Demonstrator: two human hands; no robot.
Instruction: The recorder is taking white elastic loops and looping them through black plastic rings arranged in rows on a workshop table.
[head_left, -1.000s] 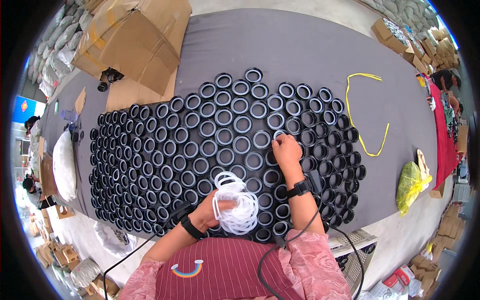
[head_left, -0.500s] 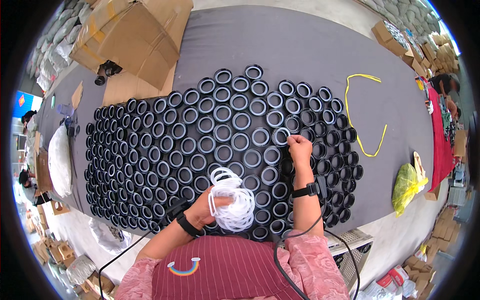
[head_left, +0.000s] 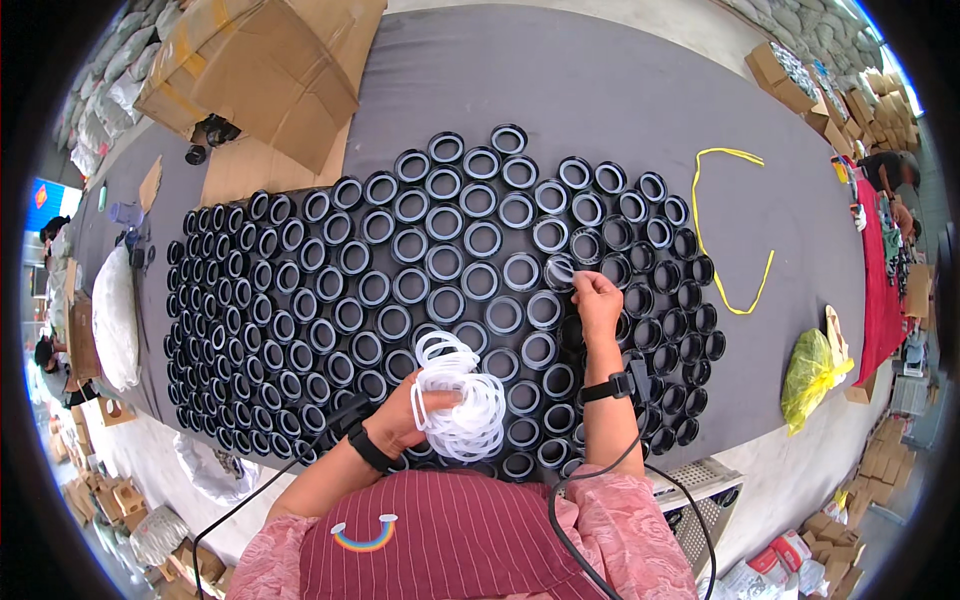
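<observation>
A bunch of thin white rings [head_left: 470,420] is gripped in my left hand [head_left: 408,412], fingers closed around one side and several loops fanning out. My right hand [head_left: 599,300] pinches a single white ring [head_left: 561,268] between thumb and fingertips; it lies tilted over the opening of one black round collar. Many such black collars [head_left: 482,240] stand close together across the table. Those at the middle and left show a pale ring at the rim, while several dark collars [head_left: 690,295] right of my right hand show none.
The grey table [head_left: 600,80] carries an open cardboard box [head_left: 270,90] at the back left. A yellow strap [head_left: 698,215] and a yellow plastic bag [head_left: 810,375] lie to the right, a white sack [head_left: 117,320] far left. Black cables hang from both wrists.
The white ring in my right hand has tipped from nearly flat to slanted over its collar. Both hands stay almost in place; the view has shifted slightly.
</observation>
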